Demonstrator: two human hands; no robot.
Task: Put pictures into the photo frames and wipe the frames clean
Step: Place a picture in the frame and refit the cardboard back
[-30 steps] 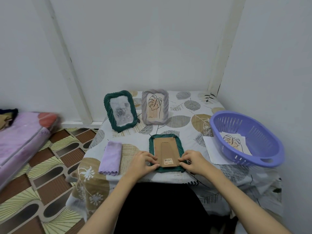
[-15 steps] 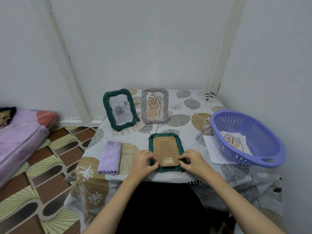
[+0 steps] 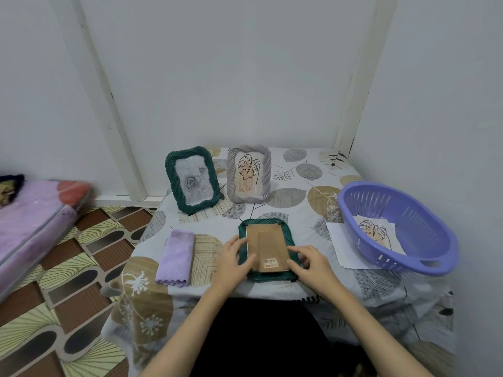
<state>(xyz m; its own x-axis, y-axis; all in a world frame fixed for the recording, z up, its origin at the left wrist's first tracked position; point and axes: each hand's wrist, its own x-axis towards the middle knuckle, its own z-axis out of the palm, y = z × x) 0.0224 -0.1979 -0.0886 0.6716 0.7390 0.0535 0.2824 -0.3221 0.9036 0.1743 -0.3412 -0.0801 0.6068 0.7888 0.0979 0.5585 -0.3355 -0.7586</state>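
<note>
While the green frame (image 3: pixel 265 250) stays face-down | left hand (image 3: pixel 233 255) slid up, fingers flat | right hand (image 3: pixel 309 263) flat, unmoved

In the middle low part of the picture, a green frame (image 3: pixel 265 250) lies face down on the table (image 3: pixel 299 170). Its brown back faces up. The left hand (image 3: pixel 234 254) touches its left side and the right hand (image 3: pixel 310 261) its right side. A purple cloth (image 3: pixel 175 257) lies to the left. A purple basket (image 3: pixel 397 227) sits at the right.
</note>
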